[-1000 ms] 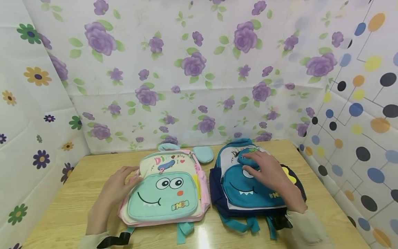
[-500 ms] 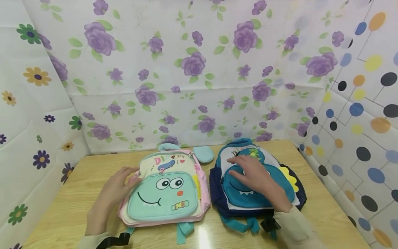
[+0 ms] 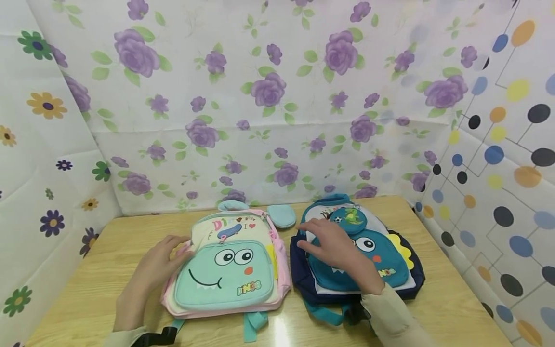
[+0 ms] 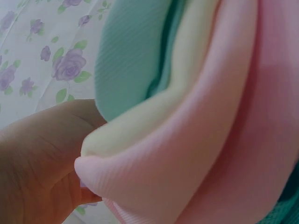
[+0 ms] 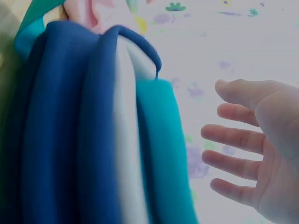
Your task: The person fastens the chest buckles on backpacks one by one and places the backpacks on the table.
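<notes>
In the head view, a pink, cream and mint dinosaur backpack (image 3: pixel 221 284) lies on the left. My left hand (image 3: pixel 158 262) rests at its upper left side, thumb by the mint front pocket (image 3: pixel 191 296) and fingers loosely bent. The left wrist view shows that hand (image 4: pixel 42 158) partly hidden by the bag's pink edge (image 4: pixel 154 172). On the right lies a navy, white and teal dinosaur backpack (image 3: pixel 321 284). Above its front is my right hand (image 3: pixel 336 246), fingers spread and holding nothing. In the right wrist view the hand (image 5: pixel 261 149) stands apart from the bag (image 5: pixel 98 130).
Both bags lie side by side on a wooden table (image 3: pixel 104 270). A mint flap (image 3: pixel 282 216) sits between their tops, and straps (image 3: pixel 256 325) hang toward the front. Floral cloth (image 3: pixel 243 86) forms the back wall, with a dotted cloth (image 3: pixel 490 193) at the right.
My right hand has come away from the round teal patch on the blue backpack and moved left and down across its front. My left hand stays at the pink backpack's side.
</notes>
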`<state>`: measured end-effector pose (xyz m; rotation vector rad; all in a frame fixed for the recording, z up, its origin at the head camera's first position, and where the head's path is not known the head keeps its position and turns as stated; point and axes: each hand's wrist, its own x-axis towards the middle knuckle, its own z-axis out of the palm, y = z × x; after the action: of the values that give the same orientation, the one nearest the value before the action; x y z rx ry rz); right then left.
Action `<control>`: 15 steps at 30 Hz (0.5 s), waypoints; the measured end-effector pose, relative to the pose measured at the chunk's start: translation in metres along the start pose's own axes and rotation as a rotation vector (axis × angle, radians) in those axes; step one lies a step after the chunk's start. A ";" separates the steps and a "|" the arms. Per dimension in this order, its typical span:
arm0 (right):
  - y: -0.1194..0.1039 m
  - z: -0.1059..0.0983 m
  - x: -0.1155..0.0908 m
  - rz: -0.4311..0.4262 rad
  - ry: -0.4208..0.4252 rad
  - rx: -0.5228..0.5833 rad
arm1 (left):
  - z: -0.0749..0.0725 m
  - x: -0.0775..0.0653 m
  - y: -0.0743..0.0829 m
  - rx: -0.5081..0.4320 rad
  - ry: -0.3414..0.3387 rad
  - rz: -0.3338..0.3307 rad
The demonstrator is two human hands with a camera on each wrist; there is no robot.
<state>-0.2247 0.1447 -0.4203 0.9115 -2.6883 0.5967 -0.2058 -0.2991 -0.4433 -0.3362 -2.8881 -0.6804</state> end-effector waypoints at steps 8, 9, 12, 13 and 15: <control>-0.019 0.010 0.012 -0.009 -0.055 -0.015 | 0.002 -0.004 -0.002 -0.006 -0.027 -0.017; -0.021 0.011 0.014 -0.006 -0.064 -0.017 | 0.002 -0.004 -0.002 -0.006 -0.024 -0.017; -0.025 0.016 0.017 0.007 -0.093 -0.006 | 0.003 -0.003 -0.003 -0.012 -0.024 -0.018; -0.026 0.018 0.018 0.006 -0.104 -0.002 | 0.003 -0.003 -0.003 -0.015 -0.026 -0.018; -0.029 0.021 0.020 0.002 -0.120 0.013 | 0.004 -0.002 -0.003 -0.024 -0.030 -0.019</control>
<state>-0.2245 0.1037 -0.4236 0.9781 -2.7944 0.5779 -0.2052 -0.3004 -0.4489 -0.3254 -2.9176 -0.7198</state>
